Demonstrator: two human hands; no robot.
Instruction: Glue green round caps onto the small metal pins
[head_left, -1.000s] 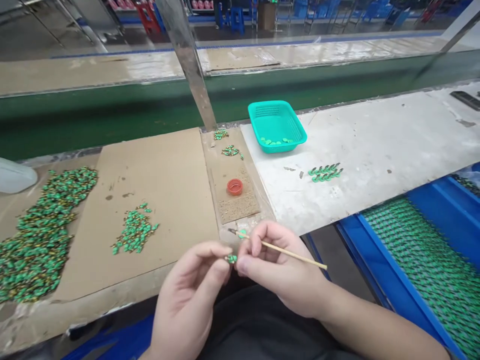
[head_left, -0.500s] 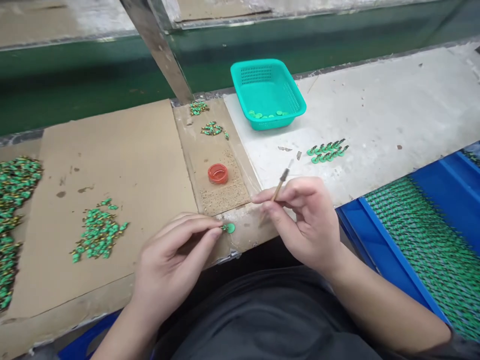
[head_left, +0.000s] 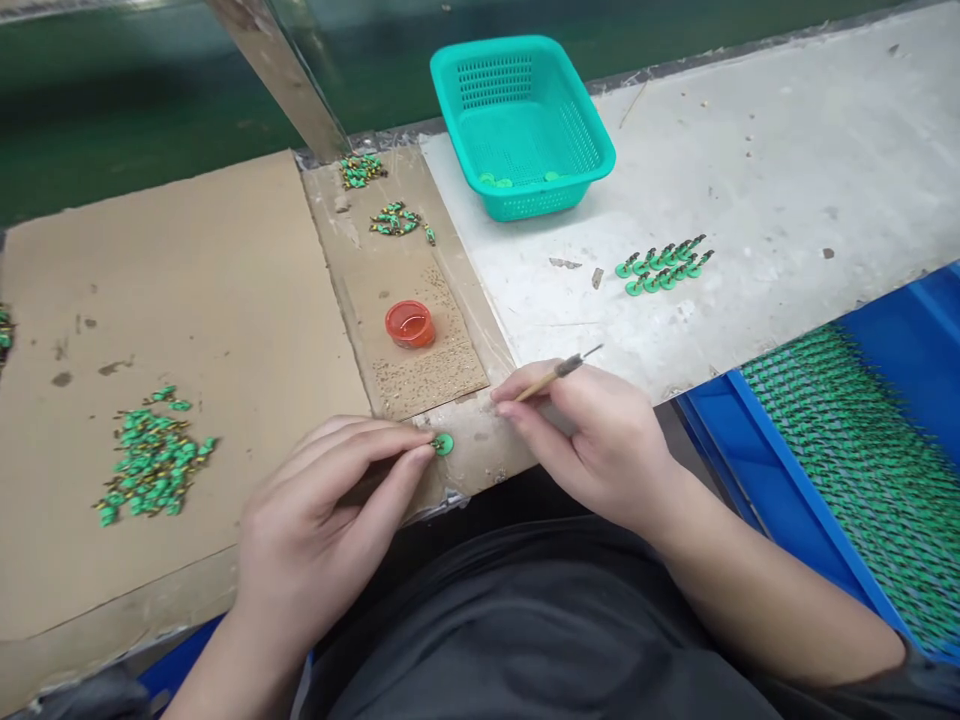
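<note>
My left hand [head_left: 330, 510] pinches a small green round part [head_left: 442, 444] against the near edge of the cardboard strip [head_left: 420, 330]. My right hand [head_left: 592, 440] is closed around a thin wooden brush [head_left: 559, 371], its dark tip pointing right over the white table. The two hands are a short gap apart. A small orange cap of liquid [head_left: 410, 324] sits just beyond them on the strip.
A teal basket [head_left: 521, 125] with a few green parts stands at the back. Two short rows of green parts [head_left: 661, 268] lie on the white table [head_left: 750, 180]. A loose pile of parts [head_left: 150, 455] lies on cardboard at left. A blue tray [head_left: 847, 450] filled with parts is at right.
My hands came apart. The left one set the green part down on the strip's edge; the right one swung the brush tip to the right. The view tilted down.
</note>
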